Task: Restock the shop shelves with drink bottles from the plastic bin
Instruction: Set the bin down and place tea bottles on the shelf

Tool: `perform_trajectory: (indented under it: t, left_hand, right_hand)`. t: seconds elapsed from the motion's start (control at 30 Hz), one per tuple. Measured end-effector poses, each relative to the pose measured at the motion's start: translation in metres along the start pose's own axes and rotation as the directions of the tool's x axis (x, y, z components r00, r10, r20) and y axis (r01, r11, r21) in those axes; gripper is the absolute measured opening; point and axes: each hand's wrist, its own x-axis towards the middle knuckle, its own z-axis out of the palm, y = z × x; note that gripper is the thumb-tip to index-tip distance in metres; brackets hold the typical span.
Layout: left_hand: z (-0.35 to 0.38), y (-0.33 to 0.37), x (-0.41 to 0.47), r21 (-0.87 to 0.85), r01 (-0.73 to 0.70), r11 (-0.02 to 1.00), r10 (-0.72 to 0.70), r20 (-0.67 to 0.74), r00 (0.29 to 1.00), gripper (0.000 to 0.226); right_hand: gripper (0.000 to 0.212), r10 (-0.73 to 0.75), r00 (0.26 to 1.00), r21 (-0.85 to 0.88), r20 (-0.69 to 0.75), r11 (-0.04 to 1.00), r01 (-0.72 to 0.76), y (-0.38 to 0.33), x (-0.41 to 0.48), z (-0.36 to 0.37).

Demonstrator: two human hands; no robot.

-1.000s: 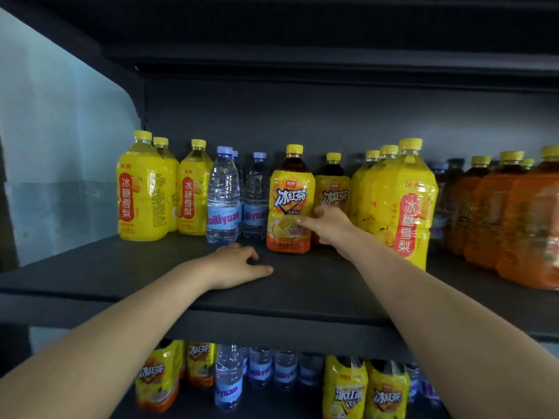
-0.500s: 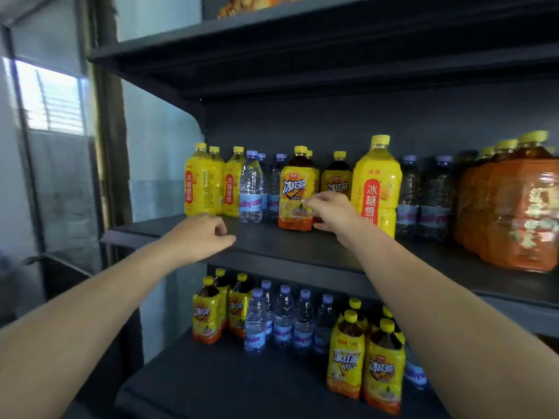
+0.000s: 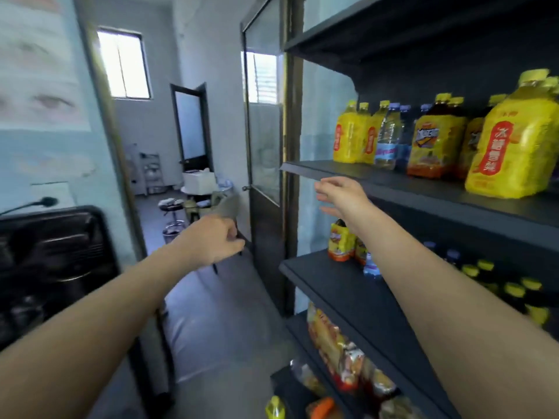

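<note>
The right hand's fingers are spread and loose, pinching nothing. The right hand hangs just off the front lip of the dark grey metal shelf, right of centre. The left hand's fingers are loosely curled round nothing that I can see, and the left hand floats mid-frame over the grey floor. Both hands are empty, so I'd say the step is fetching another bottle. The plastic bin isn't plainly in view. The bulky black blurred shape at the left edge might be it, but I can't tell. To do this well, I'd grip the next bottle round its body and carry it upright. It should go in the bare front strip of the shelf, label outward. On the shelf, at the upper right, stand a big yellow plastic jug-bottle with a red label, a dark tea bottle with an orange label and a clear water bottle with a blue label. They are packed close, so a careless elbow could topple one. The lower shelf holds more bottles. The open glass-panelled door stands just beside the shelf end, narrowing the way past.
</note>
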Motion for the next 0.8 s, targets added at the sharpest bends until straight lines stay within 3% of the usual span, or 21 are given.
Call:
perform_trajectory:
  t: [0.1, 0.33, 0.57, 0.8]
  left_hand:
    - [-0.001, -0.029, -0.056, 0.021, 0.097, 0.995, -0.097, 0.048, 0.994, 0.044]
    - [-0.007, -0.097, -0.198, 0.087, 0.332, 0.939, -0.334, 0.004, 0.943, 0.038]
    - [-0.003, -0.141, -0.315, 0.077, 0.497, 0.864, -0.501, 0.033, 0.865, 0.04]
    - [0.046, -0.159, -0.38, 0.07, 0.572, 0.818, -0.576, 0.086, 0.813, 0.038]
  right_hand:
    - [0.022, 0.027, 0.99, 0.032, 0.135, 0.999, -0.032, 0.01, -0.022, 0.049]
    - [0.033, 0.061, 0.938, -0.012, 0.341, 0.998, -0.061, 0.033, -0.106, 0.165]
    - [0.033, 0.128, 0.881, -0.089, 0.456, 0.991, -0.098, 0.07, -0.205, 0.242]
    - [0.032, 0.202, 0.835, -0.19, 0.512, 0.974, -0.119, 0.147, -0.257, 0.285]
